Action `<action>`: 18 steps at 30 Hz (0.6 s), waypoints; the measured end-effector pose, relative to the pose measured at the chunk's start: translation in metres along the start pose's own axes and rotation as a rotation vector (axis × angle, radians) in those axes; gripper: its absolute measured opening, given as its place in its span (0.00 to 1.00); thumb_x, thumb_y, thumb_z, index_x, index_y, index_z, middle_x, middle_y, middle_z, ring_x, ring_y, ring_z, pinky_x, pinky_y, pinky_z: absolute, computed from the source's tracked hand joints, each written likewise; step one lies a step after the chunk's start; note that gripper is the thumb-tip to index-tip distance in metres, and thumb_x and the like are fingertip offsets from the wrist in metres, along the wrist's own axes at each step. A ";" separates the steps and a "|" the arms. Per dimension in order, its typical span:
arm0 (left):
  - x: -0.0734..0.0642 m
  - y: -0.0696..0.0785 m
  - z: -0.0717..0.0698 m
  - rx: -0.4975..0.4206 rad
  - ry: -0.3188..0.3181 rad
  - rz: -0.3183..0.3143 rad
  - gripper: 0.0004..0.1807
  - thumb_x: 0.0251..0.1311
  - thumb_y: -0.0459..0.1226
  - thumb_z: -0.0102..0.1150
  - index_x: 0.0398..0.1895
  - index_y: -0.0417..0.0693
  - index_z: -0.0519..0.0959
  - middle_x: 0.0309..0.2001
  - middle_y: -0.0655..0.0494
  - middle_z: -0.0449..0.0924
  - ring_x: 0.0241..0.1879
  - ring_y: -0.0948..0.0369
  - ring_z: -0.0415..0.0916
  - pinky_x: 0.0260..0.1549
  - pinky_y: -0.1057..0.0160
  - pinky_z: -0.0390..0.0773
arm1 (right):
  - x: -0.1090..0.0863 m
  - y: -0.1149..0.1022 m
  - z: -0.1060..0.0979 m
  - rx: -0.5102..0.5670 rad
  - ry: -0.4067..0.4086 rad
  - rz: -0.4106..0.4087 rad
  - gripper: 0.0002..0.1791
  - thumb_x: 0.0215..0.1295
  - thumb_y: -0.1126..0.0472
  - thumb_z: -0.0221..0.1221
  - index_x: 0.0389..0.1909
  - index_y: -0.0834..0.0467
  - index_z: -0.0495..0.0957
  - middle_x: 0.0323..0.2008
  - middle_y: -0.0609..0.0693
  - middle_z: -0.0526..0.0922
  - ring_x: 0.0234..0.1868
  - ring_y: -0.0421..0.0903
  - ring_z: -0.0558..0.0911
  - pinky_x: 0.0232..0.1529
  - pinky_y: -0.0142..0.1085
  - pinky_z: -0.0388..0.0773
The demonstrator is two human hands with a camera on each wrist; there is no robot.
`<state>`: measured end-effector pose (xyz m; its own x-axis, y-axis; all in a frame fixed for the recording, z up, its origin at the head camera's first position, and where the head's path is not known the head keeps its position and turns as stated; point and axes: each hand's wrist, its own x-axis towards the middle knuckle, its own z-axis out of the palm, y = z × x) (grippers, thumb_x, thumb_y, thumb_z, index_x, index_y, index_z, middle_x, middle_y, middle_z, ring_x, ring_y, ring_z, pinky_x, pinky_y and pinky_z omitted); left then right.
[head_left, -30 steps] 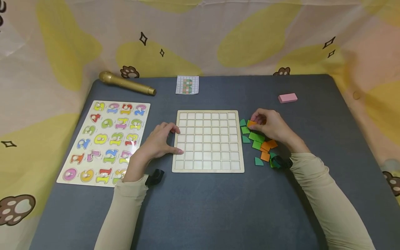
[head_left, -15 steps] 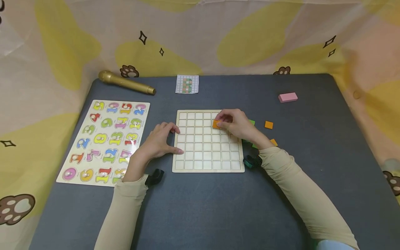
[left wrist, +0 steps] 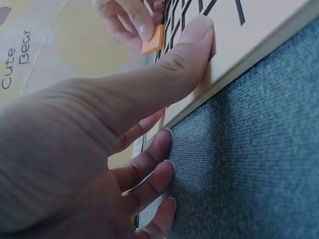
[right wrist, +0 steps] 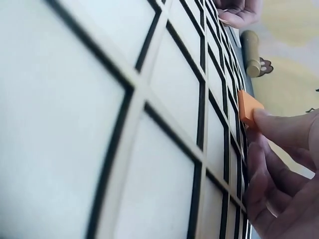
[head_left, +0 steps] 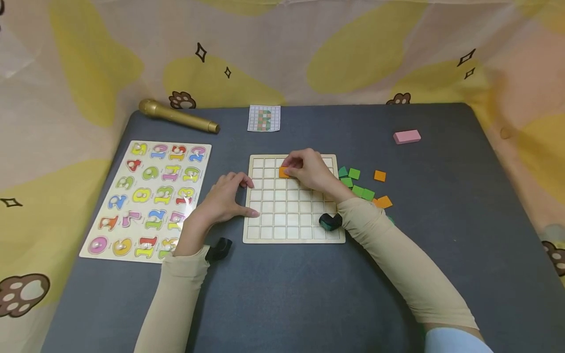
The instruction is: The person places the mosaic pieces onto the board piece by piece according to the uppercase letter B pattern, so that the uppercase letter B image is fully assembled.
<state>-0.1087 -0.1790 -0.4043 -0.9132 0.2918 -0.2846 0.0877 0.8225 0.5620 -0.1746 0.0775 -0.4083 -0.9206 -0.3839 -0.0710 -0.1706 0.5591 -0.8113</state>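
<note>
A square wooden grid board (head_left: 280,219) with pale cells lies on the dark table. My right hand (head_left: 312,170) reaches over its upper part and pinches an orange square tile (head_left: 283,172) between thumb and fingers. In the right wrist view the tile (right wrist: 247,106) stands tilted close to the cells. My left hand (head_left: 224,198) is spread at the board's left edge. Its thumb (left wrist: 192,47) rests on the top face, while the other fingers lie loosely along the side. Several green tiles (head_left: 358,191) and orange tiles (head_left: 379,176) are scattered right of the board, partly behind my right sleeve.
A number puzzle board (head_left: 128,196) lies at the left, partly under my left forearm. Behind it is a gold microphone (head_left: 181,116). A small printed pattern card (head_left: 264,118) sits at the back, and a pink block (head_left: 407,137) lies at the back right.
My right hand has picked an orange tile from the scattered ones and carried it left over the board's upper rows. Another orange tile now lies apart at right. My left hand has stayed put.
</note>
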 end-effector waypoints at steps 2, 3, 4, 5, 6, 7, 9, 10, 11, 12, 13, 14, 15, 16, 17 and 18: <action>0.000 0.000 -0.001 -0.002 0.001 0.000 0.37 0.49 0.47 0.86 0.58 0.48 0.74 0.59 0.43 0.72 0.62 0.44 0.65 0.67 0.39 0.64 | 0.003 -0.002 0.002 -0.015 0.005 0.001 0.04 0.72 0.64 0.67 0.43 0.59 0.89 0.37 0.54 0.87 0.37 0.48 0.80 0.41 0.35 0.73; -0.001 0.000 -0.001 -0.001 0.001 0.000 0.37 0.49 0.47 0.86 0.58 0.48 0.74 0.59 0.43 0.72 0.62 0.44 0.65 0.67 0.39 0.64 | 0.004 -0.002 0.003 -0.023 0.007 0.000 0.04 0.72 0.64 0.67 0.43 0.59 0.89 0.37 0.54 0.88 0.37 0.48 0.80 0.41 0.36 0.73; -0.001 0.000 -0.001 -0.002 0.000 0.000 0.37 0.49 0.47 0.86 0.58 0.48 0.74 0.59 0.43 0.72 0.62 0.44 0.65 0.67 0.39 0.64 | 0.004 -0.003 0.003 -0.030 0.010 0.001 0.04 0.72 0.63 0.67 0.43 0.58 0.89 0.37 0.54 0.88 0.37 0.48 0.79 0.41 0.36 0.73; 0.000 0.000 -0.001 -0.001 0.000 0.000 0.37 0.49 0.47 0.86 0.58 0.48 0.74 0.59 0.44 0.71 0.62 0.44 0.65 0.67 0.39 0.64 | 0.005 -0.003 0.004 -0.039 0.012 0.000 0.04 0.73 0.63 0.67 0.43 0.58 0.89 0.37 0.54 0.88 0.36 0.48 0.79 0.41 0.36 0.73; 0.000 0.000 -0.001 -0.001 0.000 0.001 0.37 0.49 0.47 0.86 0.58 0.48 0.74 0.59 0.43 0.71 0.62 0.44 0.65 0.67 0.39 0.64 | 0.005 -0.003 0.004 -0.045 0.012 0.003 0.04 0.73 0.63 0.67 0.43 0.58 0.89 0.37 0.54 0.87 0.36 0.48 0.79 0.40 0.36 0.72; 0.000 -0.001 -0.001 0.000 0.000 0.000 0.37 0.49 0.47 0.86 0.58 0.48 0.74 0.59 0.44 0.71 0.62 0.44 0.65 0.67 0.39 0.64 | 0.006 -0.004 0.005 -0.052 0.012 0.004 0.05 0.73 0.62 0.67 0.43 0.58 0.89 0.37 0.53 0.87 0.36 0.48 0.79 0.40 0.37 0.72; 0.000 -0.001 -0.001 0.003 -0.001 -0.003 0.37 0.49 0.47 0.86 0.58 0.48 0.74 0.59 0.44 0.71 0.62 0.44 0.65 0.66 0.39 0.64 | 0.006 -0.004 0.006 -0.064 0.010 0.010 0.05 0.73 0.62 0.66 0.44 0.57 0.89 0.37 0.53 0.87 0.36 0.48 0.78 0.40 0.37 0.72; 0.001 -0.001 -0.001 0.003 -0.002 -0.004 0.37 0.49 0.47 0.86 0.57 0.48 0.74 0.59 0.44 0.72 0.62 0.45 0.65 0.66 0.39 0.64 | 0.006 -0.005 0.006 -0.070 0.009 0.013 0.05 0.73 0.62 0.66 0.44 0.57 0.89 0.37 0.53 0.86 0.36 0.48 0.78 0.40 0.37 0.72; 0.001 -0.001 -0.001 0.003 -0.003 -0.006 0.37 0.49 0.47 0.86 0.57 0.48 0.74 0.59 0.44 0.72 0.62 0.45 0.65 0.66 0.39 0.64 | 0.006 -0.005 0.007 -0.075 0.007 0.017 0.05 0.73 0.61 0.66 0.44 0.57 0.89 0.37 0.53 0.86 0.37 0.48 0.78 0.40 0.37 0.72; 0.001 -0.001 0.000 0.003 -0.004 -0.008 0.37 0.49 0.47 0.86 0.57 0.48 0.74 0.59 0.43 0.72 0.62 0.45 0.65 0.66 0.39 0.64 | 0.006 -0.006 0.007 -0.081 0.006 0.022 0.05 0.73 0.61 0.66 0.44 0.57 0.89 0.37 0.53 0.86 0.37 0.48 0.78 0.40 0.38 0.72; 0.001 -0.001 0.000 0.003 -0.006 -0.009 0.37 0.49 0.47 0.86 0.57 0.48 0.74 0.59 0.43 0.72 0.62 0.45 0.65 0.66 0.39 0.64 | 0.006 -0.006 0.007 -0.086 0.006 0.026 0.05 0.73 0.61 0.66 0.44 0.57 0.89 0.37 0.53 0.86 0.37 0.48 0.79 0.40 0.38 0.72; 0.001 0.000 0.000 0.004 -0.007 -0.010 0.37 0.49 0.47 0.86 0.57 0.48 0.74 0.59 0.43 0.72 0.62 0.45 0.65 0.66 0.39 0.64 | 0.006 -0.006 0.007 -0.092 0.006 0.029 0.05 0.73 0.61 0.66 0.44 0.56 0.89 0.37 0.53 0.86 0.37 0.48 0.79 0.40 0.38 0.72; 0.001 0.000 0.000 0.002 -0.007 -0.012 0.37 0.49 0.47 0.86 0.57 0.48 0.74 0.60 0.43 0.72 0.62 0.44 0.65 0.66 0.39 0.64 | 0.006 -0.007 0.008 -0.097 0.006 0.030 0.05 0.73 0.61 0.67 0.44 0.56 0.89 0.38 0.53 0.87 0.37 0.49 0.79 0.40 0.38 0.73; 0.001 0.000 0.000 0.001 -0.006 -0.013 0.37 0.49 0.47 0.86 0.57 0.48 0.74 0.60 0.43 0.72 0.62 0.44 0.65 0.66 0.39 0.64 | 0.006 -0.007 0.008 -0.105 0.007 0.030 0.05 0.73 0.61 0.67 0.43 0.56 0.89 0.38 0.53 0.87 0.38 0.49 0.79 0.41 0.39 0.73; 0.001 0.000 0.000 0.001 -0.006 -0.013 0.37 0.49 0.47 0.86 0.57 0.48 0.74 0.60 0.43 0.72 0.62 0.44 0.65 0.66 0.38 0.64 | 0.005 -0.008 0.008 -0.110 0.007 0.031 0.05 0.73 0.61 0.67 0.43 0.56 0.90 0.39 0.53 0.87 0.38 0.49 0.80 0.41 0.39 0.73; 0.001 0.001 -0.001 0.001 -0.005 -0.013 0.37 0.49 0.47 0.86 0.57 0.48 0.74 0.60 0.43 0.71 0.63 0.44 0.65 0.66 0.38 0.64 | 0.005 -0.008 0.008 -0.114 0.009 0.032 0.05 0.72 0.61 0.68 0.42 0.56 0.90 0.41 0.53 0.87 0.39 0.49 0.80 0.41 0.39 0.74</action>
<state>-0.1097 -0.1787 -0.4037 -0.9121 0.2837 -0.2958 0.0765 0.8268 0.5573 -0.1753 0.0651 -0.4070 -0.9292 -0.3585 -0.0899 -0.1799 0.6512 -0.7372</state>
